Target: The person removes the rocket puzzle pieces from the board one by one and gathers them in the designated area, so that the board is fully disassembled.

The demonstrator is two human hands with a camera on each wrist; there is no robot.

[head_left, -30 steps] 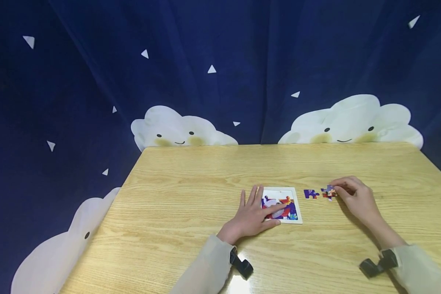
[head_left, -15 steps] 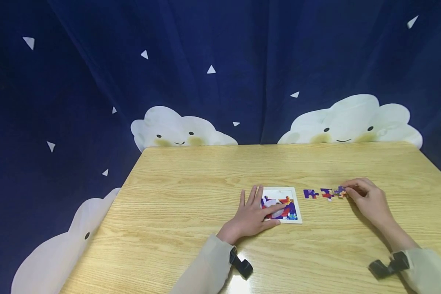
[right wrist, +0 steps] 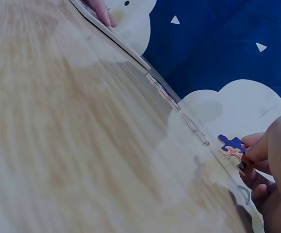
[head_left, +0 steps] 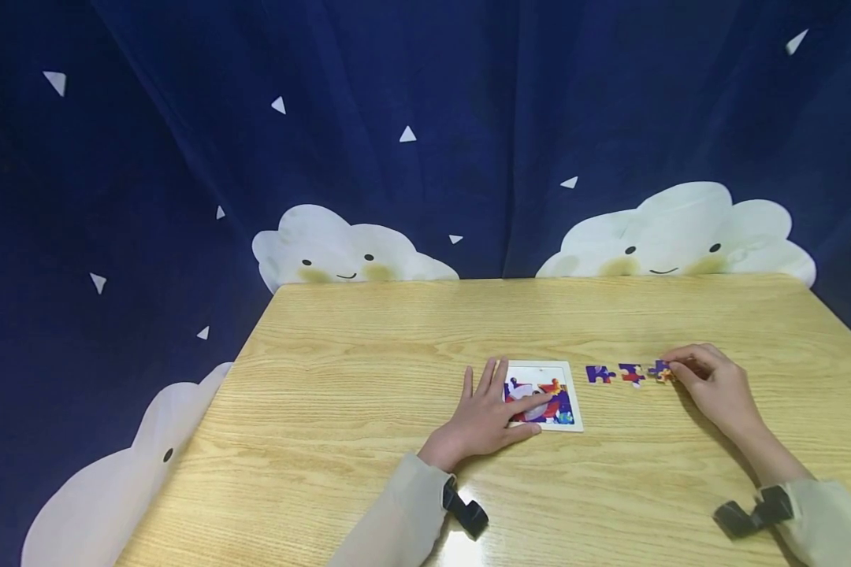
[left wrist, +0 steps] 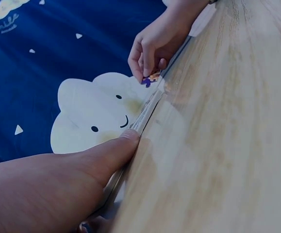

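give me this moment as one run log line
left hand: rests on puzzle frame | right hand: pinches purple-orange piece | table: two loose pieces between puzzle frame and right hand

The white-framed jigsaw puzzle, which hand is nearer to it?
Left. The left hand rests on the jigsaw puzzle; the right hand is to its right, beyond two loose jigsaw pieces.

Bare left grip laid palm-down, fingers spread; bare right grip curled into pinch; beige-sleeved left forearm, right forearm extended forward.
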